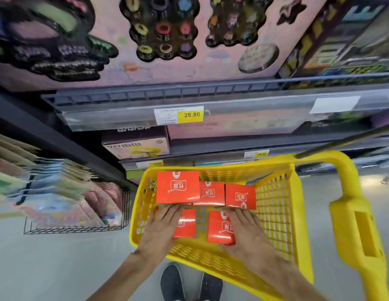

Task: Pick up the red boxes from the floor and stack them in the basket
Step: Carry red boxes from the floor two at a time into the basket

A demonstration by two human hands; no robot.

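Observation:
A yellow plastic basket (276,205) stands on the floor in front of me with several red boxes inside. Three red boxes (178,187) line its far side, the left one highest. Two more lie nearer me: one (187,223) under my left hand (161,227), another (220,229) under my right hand (248,231). Both hands reach into the basket, palms down, fingers spread flat over those near boxes. Whether the fingers grip them is unclear.
The basket's big yellow handle (358,231) rises at the right. Store shelves (211,118) with boxed toys and price tags stand just beyond. A black wire bin (80,213) of packets sits on the left. My shoes (189,283) are on the grey floor below.

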